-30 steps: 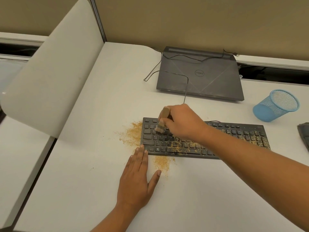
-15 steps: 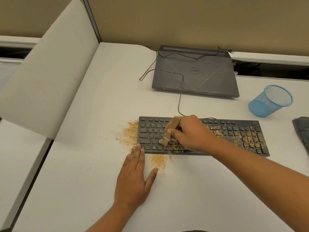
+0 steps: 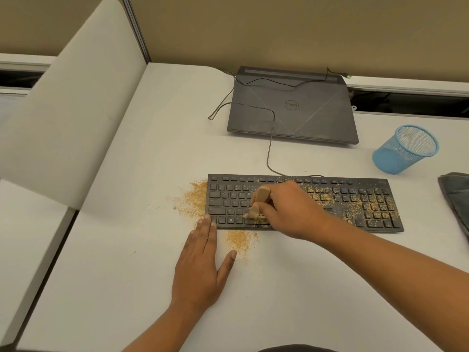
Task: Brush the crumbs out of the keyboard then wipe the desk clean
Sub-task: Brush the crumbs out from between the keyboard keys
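The black keyboard [image 3: 355,199] lies flat on the white desk [image 3: 121,237], toward the front middle; its cable [image 3: 269,148] runs back and over the lid of a closed dark Dell laptop [image 3: 291,115] that sits at the rear edge. The right hand [image 3: 289,212] reaches in from the right and grasps a small wooden-handled brush [image 3: 259,198], fingers curled round the handle; the brush is tilted, its pale bristles down on the lower key rows of the keyboard's left half, close to the space bar. The left hand [image 3: 200,265] lies released, palm down on the desk with fingers straight and held together; its fingertips touch the keyboard's front left corner, and the thumb spreads out to the right.

Tan crumbs [image 3: 375,207] lie thick over the right half of the keys, while the left half shows few; a loose heap of crumbs [image 3: 195,199] rests on the desk just beside the keyboard's left edge; a second patch [image 3: 238,240] lies just in front of the keyboard, near the left thumb.

A blue mesh pen cup [image 3: 403,151] sits well to the right, near the laptop's front corner; a dark grey cloth [image 3: 456,196] is cut off by the right border, so its shape cannot be told; a pale curved partition panel [image 3: 71,118] rises along the desk's left side.
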Action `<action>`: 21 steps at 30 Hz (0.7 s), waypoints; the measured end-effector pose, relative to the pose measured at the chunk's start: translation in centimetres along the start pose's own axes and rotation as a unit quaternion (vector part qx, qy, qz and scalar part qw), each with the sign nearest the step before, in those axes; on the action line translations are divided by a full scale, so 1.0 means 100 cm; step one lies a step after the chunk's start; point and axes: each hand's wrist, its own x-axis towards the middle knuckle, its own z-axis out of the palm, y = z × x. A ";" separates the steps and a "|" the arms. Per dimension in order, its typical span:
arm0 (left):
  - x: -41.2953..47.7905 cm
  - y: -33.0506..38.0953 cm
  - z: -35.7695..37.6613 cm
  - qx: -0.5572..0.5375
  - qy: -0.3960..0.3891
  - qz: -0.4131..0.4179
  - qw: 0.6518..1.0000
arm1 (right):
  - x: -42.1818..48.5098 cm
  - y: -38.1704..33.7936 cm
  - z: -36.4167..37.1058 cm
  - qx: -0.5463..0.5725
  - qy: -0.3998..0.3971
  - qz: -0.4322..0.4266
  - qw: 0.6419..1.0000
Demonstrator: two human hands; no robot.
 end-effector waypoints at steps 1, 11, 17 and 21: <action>0.000 0.000 0.000 0.001 0.001 -0.001 1.000 | -0.001 0.001 -0.002 0.011 0.010 0.002 1.000; 0.000 0.001 -0.001 0.004 0.001 -0.005 1.000 | 0.001 -0.007 -0.001 0.006 0.002 -0.012 1.000; 0.001 0.001 -0.001 0.005 0.001 -0.007 1.000 | 0.000 -0.010 0.000 -0.003 -0.017 -0.016 1.000; 0.000 0.001 -0.001 0.006 0.002 -0.009 1.000 | 0.003 -0.013 0.001 -0.022 -0.045 -0.023 0.998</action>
